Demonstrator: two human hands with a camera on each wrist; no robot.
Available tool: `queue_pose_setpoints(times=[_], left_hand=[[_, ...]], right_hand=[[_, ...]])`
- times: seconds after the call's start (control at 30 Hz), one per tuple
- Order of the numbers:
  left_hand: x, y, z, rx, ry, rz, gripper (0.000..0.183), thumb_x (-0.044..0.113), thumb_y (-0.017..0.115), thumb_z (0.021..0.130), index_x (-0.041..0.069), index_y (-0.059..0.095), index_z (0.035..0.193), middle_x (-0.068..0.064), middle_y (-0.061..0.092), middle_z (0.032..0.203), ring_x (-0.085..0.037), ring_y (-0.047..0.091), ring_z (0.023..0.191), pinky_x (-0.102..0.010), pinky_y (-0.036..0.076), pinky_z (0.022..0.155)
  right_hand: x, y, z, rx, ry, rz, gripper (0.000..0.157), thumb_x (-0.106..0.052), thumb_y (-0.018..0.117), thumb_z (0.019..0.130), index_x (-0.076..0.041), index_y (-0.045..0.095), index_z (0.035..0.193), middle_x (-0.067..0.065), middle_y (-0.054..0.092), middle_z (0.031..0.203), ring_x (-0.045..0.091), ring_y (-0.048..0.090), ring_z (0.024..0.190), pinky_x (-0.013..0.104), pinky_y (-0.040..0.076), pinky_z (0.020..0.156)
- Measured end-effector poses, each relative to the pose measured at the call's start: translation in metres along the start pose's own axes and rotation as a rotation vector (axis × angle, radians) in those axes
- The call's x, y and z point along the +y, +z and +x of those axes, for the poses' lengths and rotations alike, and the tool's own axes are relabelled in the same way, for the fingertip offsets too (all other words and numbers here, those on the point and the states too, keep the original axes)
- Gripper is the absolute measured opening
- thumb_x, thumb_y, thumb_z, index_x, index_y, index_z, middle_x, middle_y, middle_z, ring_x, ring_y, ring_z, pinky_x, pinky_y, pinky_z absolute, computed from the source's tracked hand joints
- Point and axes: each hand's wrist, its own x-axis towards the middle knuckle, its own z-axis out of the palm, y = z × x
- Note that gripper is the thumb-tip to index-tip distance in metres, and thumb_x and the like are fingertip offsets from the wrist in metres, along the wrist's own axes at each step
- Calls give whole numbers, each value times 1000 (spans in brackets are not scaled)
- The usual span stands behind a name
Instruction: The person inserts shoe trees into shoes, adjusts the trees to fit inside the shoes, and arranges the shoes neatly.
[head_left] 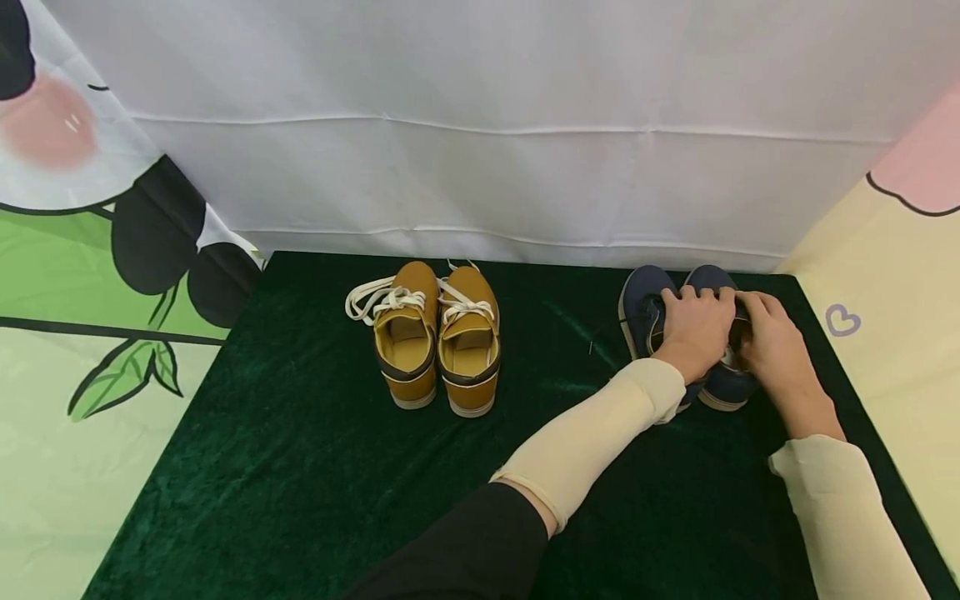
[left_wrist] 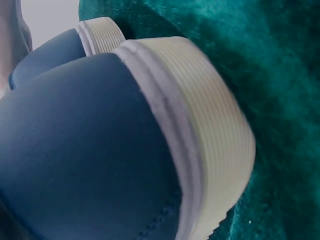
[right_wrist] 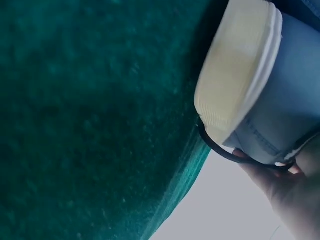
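Note:
A pair of navy blue shoes with pale soles stands at the right of the green cloth, toes toward the back. My left hand (head_left: 697, 329) lies over the right-hand navy shoe (head_left: 711, 277), fingers bent down onto its front; their tips are hidden. Beside it, my right hand (head_left: 772, 337) reaches to the same shoe's outer side. In the right wrist view its fingers pinch a dark shoelace (right_wrist: 222, 151) that loops down beside the sole. The left-hand navy shoe (head_left: 643, 287) stands close by, partly behind my left hand. The left wrist view shows a blue heel (left_wrist: 95, 145) close up.
Tan shoes (head_left: 468, 371) with white laces stand as a pair left of the middle, one lace looping out leftward. Dark green velvety cloth (head_left: 300, 467) covers the surface. A white curtain (head_left: 480, 183) hangs behind, with printed cloth (head_left: 885, 275) on the right.

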Motion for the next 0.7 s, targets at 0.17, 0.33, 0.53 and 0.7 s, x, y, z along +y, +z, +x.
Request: queue_pose_setpoints(times=[0.17, 0.33, 0.53, 0.7], left_hand=[[-2, -1, 3, -22, -2, -23, 55, 57, 54, 103, 43, 39, 153, 18, 55, 149, -12, 48, 141, -46, 33, 121], [-2, -2, 3, -41, 0, -14, 50, 53, 58, 103, 43, 42, 149, 21, 59, 143, -9, 50, 138, -43, 31, 122], [-2, 0, 3, -55, -10, -11, 53, 54, 59, 102, 45, 39, 150, 23, 59, 143, -8, 50, 138, -43, 29, 123], [-2, 2, 3, -52, 7, -23, 60, 59, 60, 100, 46, 34, 152, 21, 55, 148, -10, 48, 140, -43, 29, 123]], right_hand=[[1, -5, 1, -21, -3, 20, 49, 7, 51, 98, 3, 44, 146, 36, 44, 143, 56, 46, 121, 77, 38, 104], [4, -4, 3, 1, -1, 30, 48, 9, 54, 96, 2, 48, 142, 35, 48, 139, 55, 47, 117, 77, 39, 102], [5, -2, 3, 5, -17, 29, 46, 10, 55, 94, 2, 50, 139, 35, 50, 135, 54, 50, 112, 76, 41, 99], [4, -4, 3, -55, 3, 4, 48, 9, 54, 96, 2, 46, 143, 37, 45, 140, 55, 47, 113, 78, 39, 99]])
